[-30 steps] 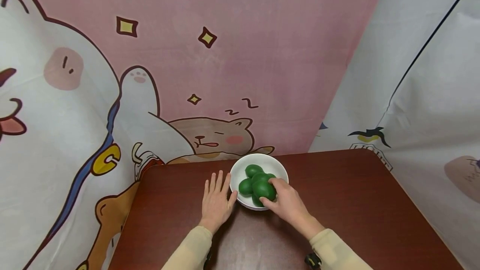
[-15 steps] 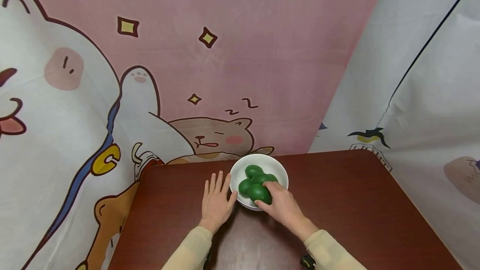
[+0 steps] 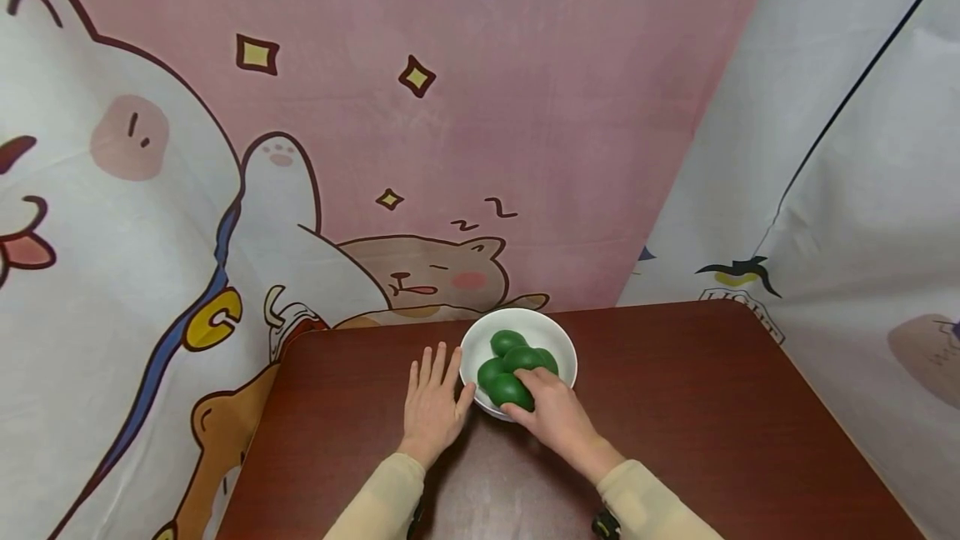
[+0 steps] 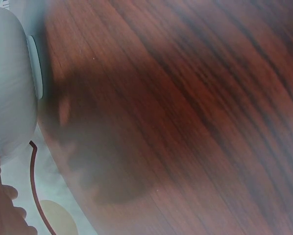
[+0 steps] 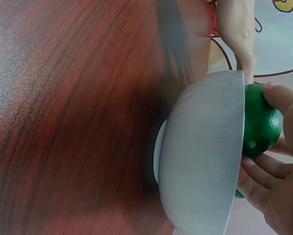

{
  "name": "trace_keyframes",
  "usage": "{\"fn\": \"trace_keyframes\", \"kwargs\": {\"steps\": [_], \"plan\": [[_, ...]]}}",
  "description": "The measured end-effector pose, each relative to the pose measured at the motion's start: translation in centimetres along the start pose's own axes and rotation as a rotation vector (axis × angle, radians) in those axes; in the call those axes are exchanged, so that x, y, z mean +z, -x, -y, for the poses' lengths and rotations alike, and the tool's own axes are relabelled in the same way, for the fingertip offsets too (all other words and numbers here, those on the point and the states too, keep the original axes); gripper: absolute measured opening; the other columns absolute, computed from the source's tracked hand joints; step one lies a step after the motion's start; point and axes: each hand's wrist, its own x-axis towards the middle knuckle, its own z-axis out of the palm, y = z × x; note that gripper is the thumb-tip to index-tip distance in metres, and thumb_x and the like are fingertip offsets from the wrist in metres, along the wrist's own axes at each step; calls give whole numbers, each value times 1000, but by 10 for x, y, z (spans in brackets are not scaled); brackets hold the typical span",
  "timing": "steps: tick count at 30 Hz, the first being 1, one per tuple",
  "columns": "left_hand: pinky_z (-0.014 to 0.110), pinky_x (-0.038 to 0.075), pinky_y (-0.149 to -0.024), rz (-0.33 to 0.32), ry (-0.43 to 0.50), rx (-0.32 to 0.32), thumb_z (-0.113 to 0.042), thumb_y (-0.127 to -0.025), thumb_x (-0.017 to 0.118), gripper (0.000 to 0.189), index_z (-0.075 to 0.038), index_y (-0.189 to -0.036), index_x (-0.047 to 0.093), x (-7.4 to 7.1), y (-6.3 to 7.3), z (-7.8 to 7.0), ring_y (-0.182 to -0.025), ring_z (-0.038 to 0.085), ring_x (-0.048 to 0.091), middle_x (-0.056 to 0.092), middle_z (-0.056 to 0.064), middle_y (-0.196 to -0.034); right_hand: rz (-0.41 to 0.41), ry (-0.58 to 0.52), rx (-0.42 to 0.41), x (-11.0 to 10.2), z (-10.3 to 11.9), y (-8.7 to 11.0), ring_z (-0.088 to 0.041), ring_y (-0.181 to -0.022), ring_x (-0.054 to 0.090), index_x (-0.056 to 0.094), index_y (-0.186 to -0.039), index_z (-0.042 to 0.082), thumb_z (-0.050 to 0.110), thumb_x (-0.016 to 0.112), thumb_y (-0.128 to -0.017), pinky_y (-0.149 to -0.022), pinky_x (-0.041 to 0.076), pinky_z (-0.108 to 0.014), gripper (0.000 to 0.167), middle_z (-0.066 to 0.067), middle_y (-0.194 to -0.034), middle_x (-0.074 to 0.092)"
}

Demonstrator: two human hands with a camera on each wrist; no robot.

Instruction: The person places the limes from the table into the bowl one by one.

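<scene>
A white bowl (image 3: 480,346) in the head view holds several smooth green oval fruits (image 3: 507,342), piled up inside it. At the bowl's near right side my right hand (image 3: 561,419) grips the front green fruit (image 3: 511,391), thumb on the near side and fingers over the top. The right wrist view shows that glossy fruit (image 5: 262,120), with a small stem nub, at the bowl's rim between thumb and fingers. My left hand (image 3: 433,417) is spread flat at the bowl's left, its thumb right at the rim and its fingers pointing away from me.
The bowl stands near the back edge of a dark reddish-brown wooden table (image 3: 697,407). Behind the table hangs a pink cloth (image 3: 570,107) with cartoon animals, and a white cloth (image 3: 847,190) hangs at the right.
My right hand has moved left and slightly down with the front green fruit, showing more of the fruit at the bowl's right. My left hand stays in place.
</scene>
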Motion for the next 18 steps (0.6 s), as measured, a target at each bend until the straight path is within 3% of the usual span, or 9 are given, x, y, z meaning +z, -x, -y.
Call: {"fn": "trace_keyframes", "kwargs": {"steps": [5, 18], "plan": [[55, 15, -126, 12, 11, -5, -54, -106, 44, 68, -20, -164, 33, -1, 0, 0, -159, 33, 14, 24, 10, -171, -20, 17, -29, 4, -1, 1, -29, -94, 69, 72, -118, 0, 29, 90, -78, -77, 58, -45, 53, -14, -107, 71], [56, 17, -125, -31, 16, 7, -53, -106, 47, 67, -18, -162, 37, 3, -1, 0, -158, 35, 19, 29, 12, -169, -35, 0, -66, 14, -2, 1, -34, -100, 68, 70, -122, -1, 26, 91, -77, -84, 58, -48, 56, -16, -109, 70]]}}
